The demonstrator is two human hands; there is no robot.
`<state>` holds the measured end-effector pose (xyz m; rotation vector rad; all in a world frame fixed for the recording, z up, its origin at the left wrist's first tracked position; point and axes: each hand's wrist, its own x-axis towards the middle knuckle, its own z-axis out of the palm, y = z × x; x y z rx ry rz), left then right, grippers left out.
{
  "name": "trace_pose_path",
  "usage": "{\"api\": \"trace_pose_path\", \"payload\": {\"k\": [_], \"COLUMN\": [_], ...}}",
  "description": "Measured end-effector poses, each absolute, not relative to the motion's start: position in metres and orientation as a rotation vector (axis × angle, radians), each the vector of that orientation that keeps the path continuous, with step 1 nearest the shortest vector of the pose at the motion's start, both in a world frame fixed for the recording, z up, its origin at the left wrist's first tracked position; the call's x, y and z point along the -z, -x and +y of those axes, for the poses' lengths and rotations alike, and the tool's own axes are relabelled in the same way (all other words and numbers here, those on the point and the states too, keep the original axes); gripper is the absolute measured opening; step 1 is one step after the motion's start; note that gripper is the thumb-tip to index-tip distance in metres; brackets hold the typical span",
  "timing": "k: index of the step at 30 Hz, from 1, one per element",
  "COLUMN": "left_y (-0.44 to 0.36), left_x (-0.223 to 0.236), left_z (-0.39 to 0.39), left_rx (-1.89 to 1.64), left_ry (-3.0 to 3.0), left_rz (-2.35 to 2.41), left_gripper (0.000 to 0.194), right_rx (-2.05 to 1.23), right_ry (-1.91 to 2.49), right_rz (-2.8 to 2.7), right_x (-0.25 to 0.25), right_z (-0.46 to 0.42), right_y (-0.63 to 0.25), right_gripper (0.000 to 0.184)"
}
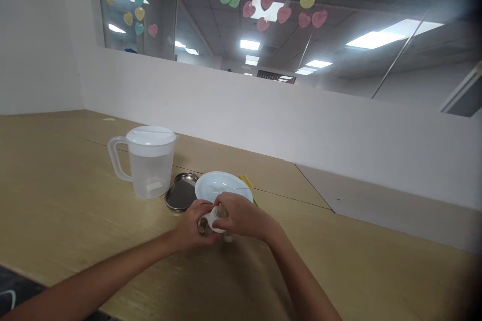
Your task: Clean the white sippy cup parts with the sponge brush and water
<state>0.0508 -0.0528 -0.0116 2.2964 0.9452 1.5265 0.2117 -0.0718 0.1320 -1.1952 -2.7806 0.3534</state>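
Observation:
Between my two hands is a small white object with rounded openings and clear, brownish parts (214,219); its exact kind is hard to make out. My left hand (189,229) is closed around its left side. From the right, my right hand (243,214) grips the same object with bent fingers, which hide part of it. Just behind my hands lies a white oval dish (218,180). A shiny metal kidney-shaped tray (182,193) rests to the left of the dish, close to my left hand.
A lidded translucent plastic jug (151,165) with liquid stands at the left, its handle facing left. Something yellow (245,180) shows behind the dish. The wooden tabletop (339,261) meets a white wall (233,110), with heart-shaped notes on the glass above.

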Motion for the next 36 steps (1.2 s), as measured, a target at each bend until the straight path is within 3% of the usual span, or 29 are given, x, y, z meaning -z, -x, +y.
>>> {"api": "trace_pose_path", "payload": {"k": [4,9,12,17,23,32,36], "left_y": [-0.052,-0.053,-0.052,-0.051,-0.051,-0.047,-0.04], "left_x": [0.012,0.013,0.015,0.015,0.014,0.016,0.011], "left_z": [-0.053,-0.053,-0.052,-0.052,-0.051,-0.052,-0.053], "left_rx": [-1.469,-1.43,-1.457,-1.418,-1.46,-1.372,-1.357], "left_ry": [-2.3,-2.301,-2.312,-2.329,-2.337,-2.326,-2.353], "left_rz": [0.912,0.939,0.944,0.948,0.912,0.933,0.823], "left_gripper": [0.056,0.053,0.055,0.055,0.05,0.086,0.082], "right_rx": [-0.525,-0.343,-0.235,-0.31,-0.368,-0.191,-0.07], "right_ry": [0.998,1.209,1.296,1.092,0.931,0.899,0.922], "right_rz": [-2.822,-2.592,-2.538,-2.588,-2.503,-1.954,-1.835], "right_x": [-0.138,-0.143,-0.143,-0.146,-0.162,-0.176,-0.174], "right_z": [-0.068,-0.068,-0.066,-0.067,-0.072,-0.069,-0.061], "right_y": [-0.222,-0.219,-0.216,-0.223,-0.237,-0.258,-0.263], "right_gripper": [0.038,0.02,0.022,0.003,0.016,0.014,0.015]}}
